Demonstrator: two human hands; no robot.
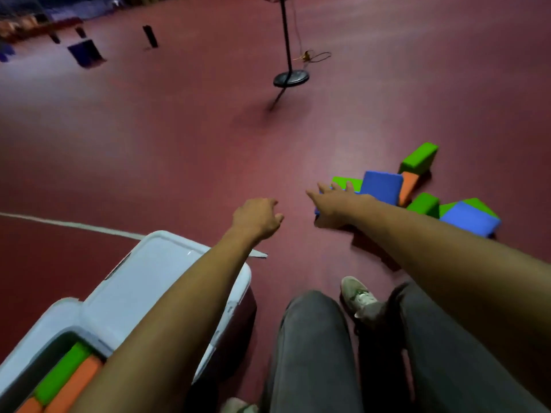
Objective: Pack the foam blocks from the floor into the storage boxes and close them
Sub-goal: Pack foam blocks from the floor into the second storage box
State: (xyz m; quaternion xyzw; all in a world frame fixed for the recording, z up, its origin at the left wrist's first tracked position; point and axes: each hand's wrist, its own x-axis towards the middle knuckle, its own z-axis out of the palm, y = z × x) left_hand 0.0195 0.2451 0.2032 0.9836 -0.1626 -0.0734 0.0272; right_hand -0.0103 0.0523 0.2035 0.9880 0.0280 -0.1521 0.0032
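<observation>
Reaching for foam blocks [381, 186] at two o'clock, right hand [334, 201] splayed, left hand [256, 217] loosely curled, both empty; likely needed a grasp next.

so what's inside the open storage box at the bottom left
A green foam block lies beside orange foam blocks inside the storage box. The left forearm covers the rest, so how full it is cannot be told.
</observation>
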